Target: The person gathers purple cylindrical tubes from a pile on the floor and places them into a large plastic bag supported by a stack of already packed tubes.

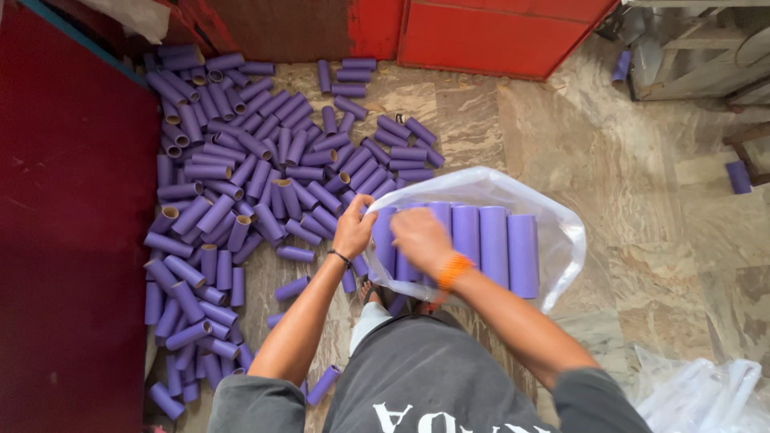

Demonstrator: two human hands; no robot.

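Right now I'm looking down on both hands at the mouth of a clear plastic bag point(553, 232), which lies on the marble floor point(642, 200) just ahead of my knees. My left hand point(353, 228) pinches the bag's left edge, fingers closed on the film, holding the opening up. My right hand point(421, 236) sits inside that opening, curled down over the row of purple tubes in the bag point(493, 244); I cannot tell whether its fingers actually close round a tube or only press on them, since the back of the hand hides them.

What matters is how the tubes lie. Those in the bag stand side by side in a neat row running left to right, each long axis pointing from near to far, and the row stretches away to the right of my right hand. The right hand is touching the leftmost ones, so it is plainly the closer hand to them.

Off to the left and far side, the loose pile of purple tubes point(233, 176) sprawls at every angle beside a dark red panel point(72, 224), nearer my left hand than my right
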